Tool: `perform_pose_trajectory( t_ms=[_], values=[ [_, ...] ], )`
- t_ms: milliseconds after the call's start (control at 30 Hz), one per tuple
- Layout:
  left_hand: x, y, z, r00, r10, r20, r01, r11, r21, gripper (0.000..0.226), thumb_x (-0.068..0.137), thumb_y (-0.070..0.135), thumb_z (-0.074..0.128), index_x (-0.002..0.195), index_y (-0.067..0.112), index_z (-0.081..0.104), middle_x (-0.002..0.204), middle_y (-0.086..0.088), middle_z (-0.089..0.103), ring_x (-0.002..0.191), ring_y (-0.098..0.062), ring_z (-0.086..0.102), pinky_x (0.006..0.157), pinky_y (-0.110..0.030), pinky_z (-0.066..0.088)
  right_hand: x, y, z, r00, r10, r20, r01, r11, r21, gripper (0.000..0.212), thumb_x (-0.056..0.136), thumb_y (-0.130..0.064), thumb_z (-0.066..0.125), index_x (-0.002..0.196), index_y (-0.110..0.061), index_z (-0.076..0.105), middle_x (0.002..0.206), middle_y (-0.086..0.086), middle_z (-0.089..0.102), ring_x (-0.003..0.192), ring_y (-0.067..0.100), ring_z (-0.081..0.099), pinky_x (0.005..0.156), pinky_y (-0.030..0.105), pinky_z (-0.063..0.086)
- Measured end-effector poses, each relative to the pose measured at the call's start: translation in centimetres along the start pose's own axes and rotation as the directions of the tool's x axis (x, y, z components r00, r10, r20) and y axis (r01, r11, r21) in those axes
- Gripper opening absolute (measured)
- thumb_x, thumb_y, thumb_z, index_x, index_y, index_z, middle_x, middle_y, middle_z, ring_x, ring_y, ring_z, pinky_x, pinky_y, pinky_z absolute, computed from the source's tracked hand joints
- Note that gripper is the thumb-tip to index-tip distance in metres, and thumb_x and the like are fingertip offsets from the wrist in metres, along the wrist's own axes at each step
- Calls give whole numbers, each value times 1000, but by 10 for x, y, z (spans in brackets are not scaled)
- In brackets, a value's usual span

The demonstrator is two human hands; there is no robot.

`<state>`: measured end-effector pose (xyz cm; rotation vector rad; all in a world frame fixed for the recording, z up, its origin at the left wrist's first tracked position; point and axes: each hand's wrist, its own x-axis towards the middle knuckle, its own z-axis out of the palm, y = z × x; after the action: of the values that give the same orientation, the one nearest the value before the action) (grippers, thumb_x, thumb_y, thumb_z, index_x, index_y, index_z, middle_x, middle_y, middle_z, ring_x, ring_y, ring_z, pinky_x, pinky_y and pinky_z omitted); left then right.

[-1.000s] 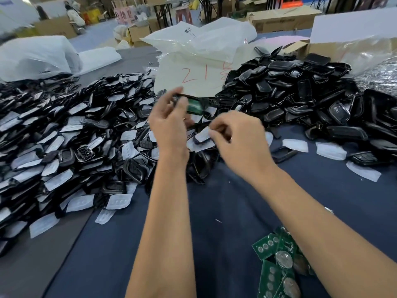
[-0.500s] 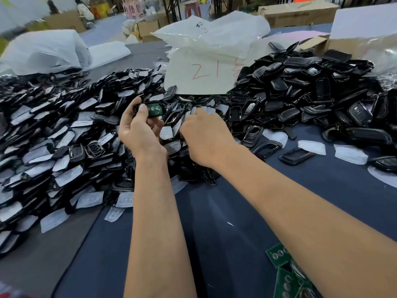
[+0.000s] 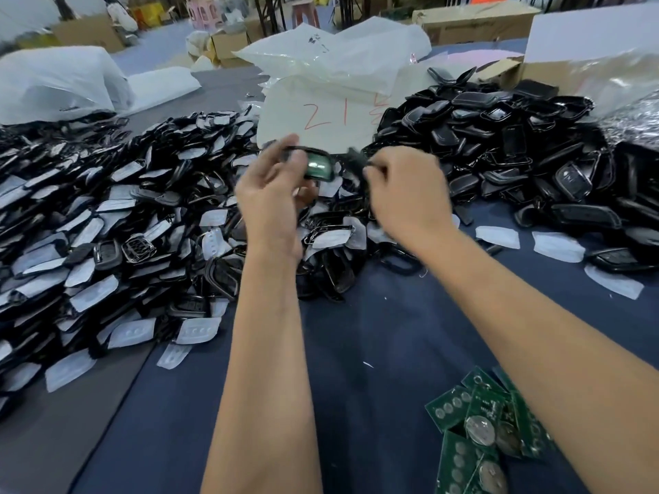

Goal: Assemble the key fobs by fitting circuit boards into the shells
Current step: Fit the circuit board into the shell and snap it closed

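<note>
My left hand [image 3: 271,197] holds a black key fob shell [image 3: 315,165] with a green circuit board in it, raised above the heaps. My right hand [image 3: 406,194] pinches a small black shell piece [image 3: 358,156] just to the right of that shell; the piece is blurred. Loose green circuit boards [image 3: 478,422] with coin cells lie at the lower right, partly under my right forearm. A heap of black shells with white pads [image 3: 107,226] fills the left, and a heap of plain black shells [image 3: 517,155] rises at the right.
A white plastic bag marked with red numbers [image 3: 321,115] lies behind my hands. More white bags [image 3: 53,83] sit at the far left. Cardboard boxes [image 3: 474,19] stand at the back. Loose white pads [image 3: 556,246] lie on the dark blue cloth [image 3: 356,351].
Both hands have lifted from the heap. The left hand still holds the shell with the green board, and the right hand now pinches a black piece beside it.
</note>
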<state>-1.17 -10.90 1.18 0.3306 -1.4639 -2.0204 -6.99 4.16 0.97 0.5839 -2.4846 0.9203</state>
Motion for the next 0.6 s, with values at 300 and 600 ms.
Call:
perform_pose_trajectory(
  t_ms=[300, 600],
  values=[
    [-73, -62, 92, 625, -299, 721, -400, 670, 625, 20, 79, 17, 88, 82, 10, 69, 75, 0, 68, 67, -15, 60, 67, -29, 49, -64, 114, -68, 895, 441, 62, -417, 781, 464, 25, 102, -19, 57, 87, -17, 76, 79, 1, 71, 73, 5, 60, 69, 26, 56],
    [-74, -62, 94, 818, -175, 548, -64, 919, 389, 9, 97, 11, 68, 97, 9, 77, 82, -15, 70, 73, -13, 67, 62, -29, 59, -82, 115, -89, 959, 88, 270, -160, 954, 255, 24, 103, -18, 61, 85, -32, 68, 76, -24, 67, 66, -2, 57, 61, 12, 39]
  ],
)
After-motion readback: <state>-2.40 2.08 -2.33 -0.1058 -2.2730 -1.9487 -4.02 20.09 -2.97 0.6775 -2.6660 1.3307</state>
